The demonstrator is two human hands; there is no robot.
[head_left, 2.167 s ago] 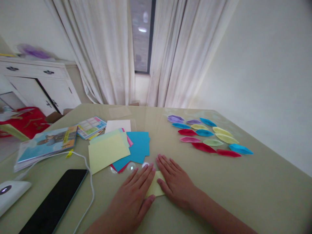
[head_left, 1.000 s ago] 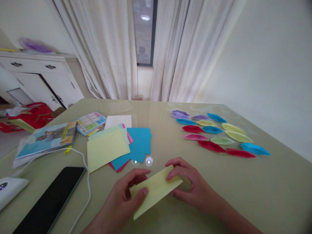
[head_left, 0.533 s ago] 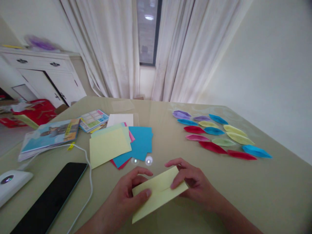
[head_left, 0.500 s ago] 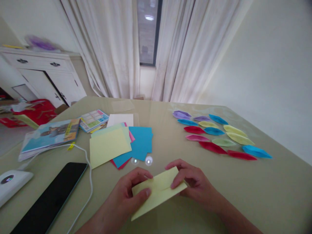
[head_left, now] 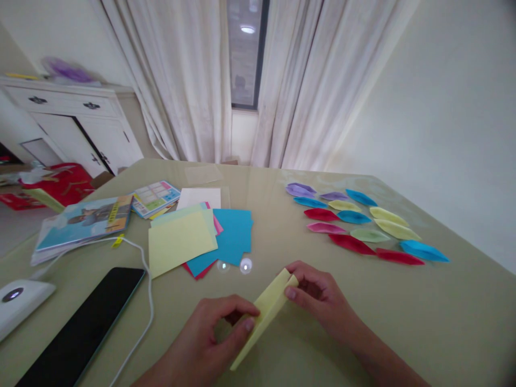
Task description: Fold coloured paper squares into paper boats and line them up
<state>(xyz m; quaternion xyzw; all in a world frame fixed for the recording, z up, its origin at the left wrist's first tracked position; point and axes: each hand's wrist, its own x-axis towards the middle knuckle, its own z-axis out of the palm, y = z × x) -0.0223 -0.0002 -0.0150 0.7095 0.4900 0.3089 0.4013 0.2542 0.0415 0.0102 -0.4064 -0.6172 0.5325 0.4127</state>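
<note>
Between my two hands is a folded sheet of yellow paper [head_left: 266, 310], tilted on its edge above the table. My left hand [head_left: 220, 328] pinches its near left side between thumb and fingers. At the far right end my right hand [head_left: 316, 290] grips the paper, where two layers stand slightly apart. Past my left hand lies a pile of coloured sheets, with a yellow sheet [head_left: 181, 239] on top and blue sheets [head_left: 231, 234] beside it. Several folded paper boat-like shapes, among them a red one [head_left: 399, 256] and a blue one [head_left: 425, 250], lie in rows to the right.
A black phone [head_left: 83, 328], a white cable [head_left: 150, 295] and a white device [head_left: 24, 306] lie at the left. Behind them are magazines [head_left: 84, 223] and a small booklet [head_left: 157, 198]. The table's [head_left: 262, 183] far edge faces curtains.
The yellow paper has turned from lying nearly flat to standing steeply on edge. My right hand has shifted its grip to the paper's far end; my left hand still pinches the near side.
</note>
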